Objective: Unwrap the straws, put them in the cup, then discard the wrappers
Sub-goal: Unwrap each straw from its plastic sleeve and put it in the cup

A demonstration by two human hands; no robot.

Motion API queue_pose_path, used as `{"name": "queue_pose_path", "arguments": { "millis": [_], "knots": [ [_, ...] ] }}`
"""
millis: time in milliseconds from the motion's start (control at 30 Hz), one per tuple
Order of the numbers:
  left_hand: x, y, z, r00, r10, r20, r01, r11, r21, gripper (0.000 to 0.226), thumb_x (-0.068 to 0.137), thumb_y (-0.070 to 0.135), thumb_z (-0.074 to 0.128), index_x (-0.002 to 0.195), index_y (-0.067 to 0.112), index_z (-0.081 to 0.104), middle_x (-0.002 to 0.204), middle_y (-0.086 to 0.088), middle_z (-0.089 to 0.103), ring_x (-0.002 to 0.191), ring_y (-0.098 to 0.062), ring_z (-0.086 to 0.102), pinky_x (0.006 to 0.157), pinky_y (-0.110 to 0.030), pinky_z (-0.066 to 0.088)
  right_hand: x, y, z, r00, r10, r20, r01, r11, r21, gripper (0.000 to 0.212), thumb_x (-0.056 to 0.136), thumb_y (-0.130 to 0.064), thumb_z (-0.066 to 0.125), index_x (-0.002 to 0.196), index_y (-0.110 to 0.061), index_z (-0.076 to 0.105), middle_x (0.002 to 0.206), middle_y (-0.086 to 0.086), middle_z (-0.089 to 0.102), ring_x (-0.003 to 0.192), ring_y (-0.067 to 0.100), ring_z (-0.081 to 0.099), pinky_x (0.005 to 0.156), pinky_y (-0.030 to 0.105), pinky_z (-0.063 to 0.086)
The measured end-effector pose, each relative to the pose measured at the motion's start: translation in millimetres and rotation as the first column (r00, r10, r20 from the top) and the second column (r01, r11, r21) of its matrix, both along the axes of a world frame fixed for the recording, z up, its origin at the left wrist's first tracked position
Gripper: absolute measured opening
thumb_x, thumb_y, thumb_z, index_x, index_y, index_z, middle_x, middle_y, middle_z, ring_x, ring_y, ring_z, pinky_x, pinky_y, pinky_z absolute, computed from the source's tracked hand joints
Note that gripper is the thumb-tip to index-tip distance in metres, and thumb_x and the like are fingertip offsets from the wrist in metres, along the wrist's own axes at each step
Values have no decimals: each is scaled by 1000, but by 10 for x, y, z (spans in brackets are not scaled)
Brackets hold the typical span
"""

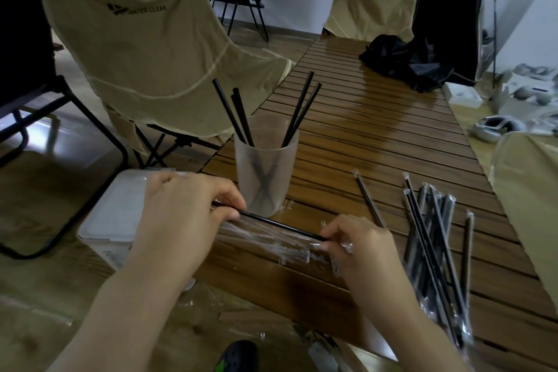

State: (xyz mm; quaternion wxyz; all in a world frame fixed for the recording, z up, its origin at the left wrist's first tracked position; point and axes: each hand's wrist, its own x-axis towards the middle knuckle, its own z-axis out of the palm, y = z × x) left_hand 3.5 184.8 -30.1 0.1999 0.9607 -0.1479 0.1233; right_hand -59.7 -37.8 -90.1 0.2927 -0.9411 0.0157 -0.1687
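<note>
The left hand [184, 214] pinches one end of a black straw [280, 225] between thumb and curled fingers, just in front of the cup [265, 172]. The right hand [359, 248] pinches the straw's other end, to the right of the cup and nearer the person, with crumpled clear wrapper [344, 248] caught under its fingers. The straw runs level between the two hands, bare along the stretch that shows.

Under the straw, in front of the cup, a heap of empty clear wrappers [271, 243] lies on the slatted wooden bench [377, 136]. The cup is frosted and stands upright near the bench's left edge, holding five black straws [302, 109] that lean apart and cross inside it.

To the right of the cup lies one wrapped straw [368, 199] on its own, and farther right a loose pile of wrapped straws [434, 238]. Left of the cup, off the bench's edge, stands a white bin [114, 214]. Behind the cup sits a tan folding chair [157, 48]; far beyond it on the bench lies a black bundle of cloth [404, 60].
</note>
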Motion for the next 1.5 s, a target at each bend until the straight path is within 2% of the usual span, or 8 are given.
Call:
{"name": "queue_pose_path", "arguments": {
  "millis": [267, 367, 467, 600, 700, 800, 1133, 1500],
  "knots": [
    [86, 281, 96, 982, 183, -44, -182, 983, 32, 14, 82, 41, 69, 79, 50, 59, 95, 20, 66, 107, -17, 47, 81, -30, 16, 9, 81, -104, 995, -20, -93, 19, 1000, -20, 28, 83, -19, 70, 101, -38, 60, 100, -23, 52, 99, -1, 53, 87, 24, 49],
    [101, 246, 78, 991, 126, -51, -127, 992, -14, 17, 82, 40, 69, 76, 50, 58, 87, 25, 58, 97, -7, 44, 85, -31, 18, 16, 117, -99, 985, 4, -174, -7, 1000, -16, 45, 82, -30, 71, 121, -37, 52, 112, -27, 45, 112, -2, 46, 98, 24, 43],
    [91, 183, 47, 999, 41, -34, -44, 996, -76, 15, 83, 36, 69, 79, 48, 61, 83, 28, 57, 84, 7, 39, 85, -22, 19, 11, 153, -3, 979, -10, -203, 42, 987, 155, 43, 80, -33, 72, 118, -39, 54, 108, -26, 51, 101, -7, 50, 81, 12, 45],
    [63, 97, 29, 996, -40, -79, 25, 983, -183, 12, 84, 32, 70, 83, 43, 67, 78, 27, 61, 78, 17, 50, 69, -2, 28, -5, 157, 178, 981, 35, -189, 114, 686, 719, 19, 77, -24, 72, 96, -28, 69, 86, -8, 71, 80, 7, 67, 66, 19, 50],
    [43, -2, -8, 992, -94, -83, 73, 972, -222, 10, 82, 33, 72, 80, 43, 68, 74, 26, 64, 78, 14, 57, 74, -11, 42, -4, 153, 226, 993, 67, -101, 60, 453, 889, 18, 72, -22, 69, 89, -18, 74, 81, 6, 72, 77, 19, 66, 73, 30, 50],
    [12, -123, -35, 982, -153, -108, 124, 963, -238, 8, 81, 33, 72, 82, 41, 70, 76, 25, 66, 80, 12, 60, 78, -18, 49, 6, 186, 239, 997, 66, -29, 3, 356, 934, 21, 73, -20, 66, 91, -14, 75, 79, 12, 71, 73, 20, 62, 70, 30, 49],
    [32, -194, -99, 985, -121, -126, 102, 984, -150, 7, 79, 41, 73, 85, 40, 70, 76, 24, 66, 80, 7, 61, 90, -38, 49, 24, 76, 288, 983, -180, 33, 46, 415, 909, 12, 89, -13, 58, 90, -13, 70, 74, 6, 69, 69, 16, 62, 71, 31, 49],
    [104, -309, -203, 986, -99, -133, 87, 992, -91, 6, 84, 35, 70, 86, 39, 68, 83, 19, 68, 84, 1, 61, 89, -38, 49, -22, -176, 534, 873, -412, 261, -3, 530, 848, 19, 100, -18, 43, 91, -10, 58, 68, -2, 59, 65, 12, 54, 60, 21, 48]
  ]
}}
